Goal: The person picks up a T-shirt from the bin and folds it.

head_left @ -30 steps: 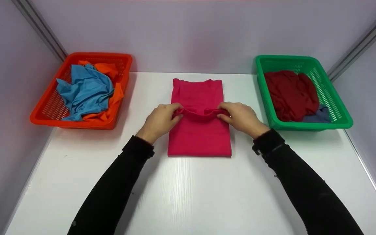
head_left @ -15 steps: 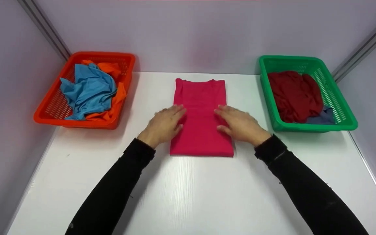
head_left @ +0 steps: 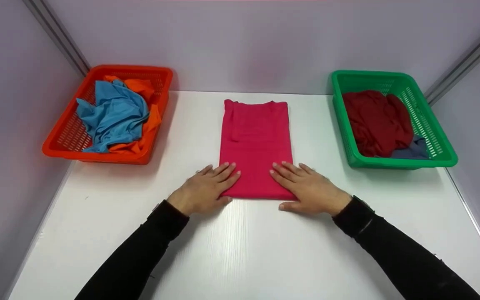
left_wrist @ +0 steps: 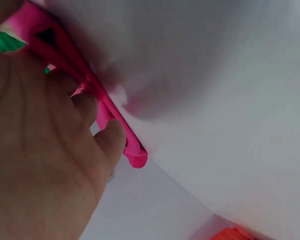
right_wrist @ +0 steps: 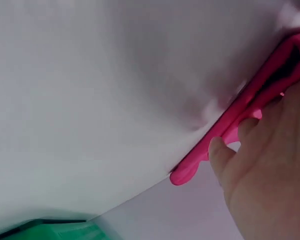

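Observation:
A pink garment, folded into a long rectangle, lies flat on the white table in the head view. My left hand rests with straight, spread fingers on its near left corner, the thumb by the near edge. On the near right corner lies my right hand, fingers likewise extended and thumb on the tabletop. Both wrist views show the garment's layered side edge: the left wrist view has the pink cloth beyond my fingers, and the right wrist view has the cloth beneath my fingertips.
At the back left stands an orange basket with blue cloth and orange cloth inside. A green basket at the back right holds dark red cloth and a bluish piece. Pale walls border the table.
Both hands have let go of the garment's folded-back edge, which now lies flat. They have slid toward the near end of the cloth with fingers spread.

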The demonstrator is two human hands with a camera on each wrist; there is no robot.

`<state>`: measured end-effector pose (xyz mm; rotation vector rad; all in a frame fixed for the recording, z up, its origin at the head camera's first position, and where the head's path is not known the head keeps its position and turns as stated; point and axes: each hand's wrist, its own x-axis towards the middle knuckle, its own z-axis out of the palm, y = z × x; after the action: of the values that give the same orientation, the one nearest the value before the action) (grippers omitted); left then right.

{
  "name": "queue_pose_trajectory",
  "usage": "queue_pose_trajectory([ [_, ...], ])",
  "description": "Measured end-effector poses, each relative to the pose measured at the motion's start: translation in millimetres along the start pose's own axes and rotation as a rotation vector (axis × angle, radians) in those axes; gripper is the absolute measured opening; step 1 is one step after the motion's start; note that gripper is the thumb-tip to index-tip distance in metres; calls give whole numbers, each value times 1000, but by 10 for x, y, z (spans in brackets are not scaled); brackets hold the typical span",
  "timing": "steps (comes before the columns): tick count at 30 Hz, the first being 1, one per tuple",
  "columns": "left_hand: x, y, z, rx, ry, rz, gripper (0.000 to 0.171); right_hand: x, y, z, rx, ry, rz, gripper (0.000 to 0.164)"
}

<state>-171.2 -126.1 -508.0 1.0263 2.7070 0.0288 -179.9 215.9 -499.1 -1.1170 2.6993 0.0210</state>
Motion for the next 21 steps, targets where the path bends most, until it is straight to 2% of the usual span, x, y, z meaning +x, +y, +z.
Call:
queue_pose_trajectory([
  [3,20,13,-14,25,38,-12,64,25,-60,24,-42,42,25,97],
  [5,32,18,-52,8,57,-24,61,57,-100,32,-73,74,45,96],
  [9,33,7,-149,-71,102,-54,58,140,-144,47,-135,154,80,78],
  [12,23,-20,-221,-116,174,-79,54,182,-116,13,-151,183,100,68],
  [14,17,-47,-262,-142,229,-97,52,190,-67,-38,-148,204,109,64],
  [16,13,-78,-295,-164,290,-105,47,182,-1,-103,-124,243,122,51],
  [19,8,-126,-329,-198,379,-102,40,137,101,-202,-64,335,136,31],
  [21,0,-150,-344,-228,430,-96,35,93,163,-259,0,382,136,24],
])
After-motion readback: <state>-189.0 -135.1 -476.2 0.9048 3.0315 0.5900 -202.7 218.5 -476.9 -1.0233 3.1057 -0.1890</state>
